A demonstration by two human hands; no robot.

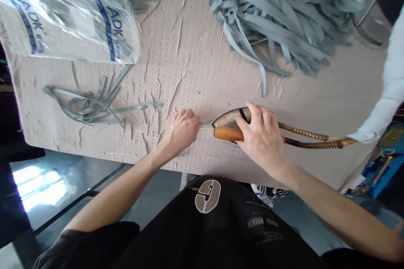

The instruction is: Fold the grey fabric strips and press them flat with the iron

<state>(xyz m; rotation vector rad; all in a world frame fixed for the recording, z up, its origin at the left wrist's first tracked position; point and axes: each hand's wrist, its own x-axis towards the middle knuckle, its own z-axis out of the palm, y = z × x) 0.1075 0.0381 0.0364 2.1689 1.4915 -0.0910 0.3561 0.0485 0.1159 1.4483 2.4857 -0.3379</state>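
Note:
My right hand (260,134) is wrapped round the orange wooden handle (227,133) of a metal iron (227,117) lying on the beige padded board (195,63). My left hand (183,128) is closed in a pinch just left of the iron's tip, holding the end of a thin grey fabric strip (204,123) that runs under the iron. A wrapped cord (311,139) leads from the iron to the right.
A big heap of grey strips (277,12) lies at the top right. A few pressed strips (94,105) lie at the left, below a clear printed plastic bag (69,25). Another person's white sleeve (389,88) reaches in at the right edge.

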